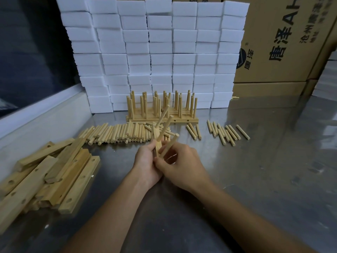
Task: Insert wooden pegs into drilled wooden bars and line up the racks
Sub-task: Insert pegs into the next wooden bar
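**Peg going into a hand-held bar, supplies laid within reach**

The left hand (pixel 145 161) is curled round a short pale drilled wooden bar (pixel 157 143), holding it on end above the brushed steel tabletop (pixel 255 170), probably so the holes face the other hand. Two light round wooden pegs (pixel 165 125) already slant up out of the bar. The right hand (pixel 180 161) pinches a third peg (pixel 168 147) between its fingers (pixel 165 162), its lower end down at the bar near the left palm; whether the tip has entered a hole is hidden by the hands.

The stock seems arranged to serve this work. A loose heap of undrilled-looking and drilled wooden bars (pixel 45 172) lies to the left, near the left hand. A dense row of loose pegs (pixel 116 133) lies just beyond the hands, with smaller scatterings of pegs (pixel 226 133) farther right. Finished pegged racks (pixel 160 108) stand together at the back, against a wall of stacked white foam blocks (pixel 155 52), which likely gives them a straight edge to line up on. Brown cardboard cartons (pixel 282 42) stand at the right rear.

My reading: this bar is partly filled, and seating the held peg squarely is the step in hand.
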Tool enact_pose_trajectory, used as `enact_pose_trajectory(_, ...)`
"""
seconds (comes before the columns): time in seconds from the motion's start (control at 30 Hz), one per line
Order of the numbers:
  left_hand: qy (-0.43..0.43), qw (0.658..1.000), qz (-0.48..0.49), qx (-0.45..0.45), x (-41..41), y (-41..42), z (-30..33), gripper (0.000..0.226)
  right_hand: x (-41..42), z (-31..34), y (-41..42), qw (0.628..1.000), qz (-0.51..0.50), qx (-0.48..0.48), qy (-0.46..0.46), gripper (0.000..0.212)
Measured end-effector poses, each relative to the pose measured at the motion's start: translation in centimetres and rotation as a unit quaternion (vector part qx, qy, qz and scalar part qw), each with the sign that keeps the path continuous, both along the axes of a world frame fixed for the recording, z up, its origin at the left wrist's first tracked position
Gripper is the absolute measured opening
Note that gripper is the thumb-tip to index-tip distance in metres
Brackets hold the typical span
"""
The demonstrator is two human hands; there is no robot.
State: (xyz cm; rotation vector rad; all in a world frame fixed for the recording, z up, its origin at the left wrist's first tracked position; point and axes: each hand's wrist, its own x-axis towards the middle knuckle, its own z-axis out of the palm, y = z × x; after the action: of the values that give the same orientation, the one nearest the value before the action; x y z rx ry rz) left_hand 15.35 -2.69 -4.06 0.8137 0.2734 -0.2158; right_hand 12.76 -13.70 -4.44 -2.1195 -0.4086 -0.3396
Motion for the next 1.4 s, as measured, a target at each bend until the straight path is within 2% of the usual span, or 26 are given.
enact_pose_trajectory(0.23,-0.029,0.999,-0.016,0.004,0.2,0.4,-0.3,0.037,1.2,0.3,-1.5,0.998,-0.044,0.013,0.049,0.013)
enact_pose_trajectory(0.47,-0.075,0.994,0.081,-0.006,0.8,1.4,-0.3,0.023,2.9,0.7,-3.9,0.996,-0.033,0.025,0.079,0.005)
enact_pose_trajectory(0.77,-0.095,0.990,0.105,0.022,0.7,1.3,-0.3,0.017,3.5,0.5,-5.2,0.996,0.003,-0.015,0.086,0.010)
enact_pose_trajectory(0.87,-0.095,0.988,0.105,0.056,0.6,0.9,-0.3,0.020,3.7,0.8,-5.8,0.997,-0.031,0.000,0.071,0.013)
enact_pose_trajectory(0.93,-0.082,0.987,0.124,0.054,0.8,1.0,-0.3,0.031,4.0,1.0,-6.5,0.996,-0.060,0.031,0.058,0.006)
enact_pose_trajectory(1.0,-0.081,0.981,0.151,0.091,1.0,1.1,-0.3,0.032,4.3,1.1,-7.4,0.993,-0.095,0.050,0.055,0.003)
enact_pose_trajectory(1.1,-0.111,0.947,0.168,0.250,0.9,0.6,-0.5,0.014,5.1,0.9,-8.8,0.983,-0.165,0.057,0.049,0.007)
enact_pose_trajectory(1.17,-0.126,0.927,0.163,0.313,0.7,0.2,-0.7,0.012,5.6,0.7,-9.8,0.975,-0.217,0.043,0.036,0.008)
enact_pose_trajectory(1.3,-0.106,0.938,0.175,0.281,0.8,0.4,-0.5,0.016,6.5,0.4,-11.8,0.953,-0.304,-0.001,0.014,0.012)
enact_pose_trajectory(1.4,-0.126,0.919,0.160,0.337,0.7,0.2,-0.7,0.015,7.6,0.1,-12.6,0.942,-0.335,0.012,0.011,0.014)
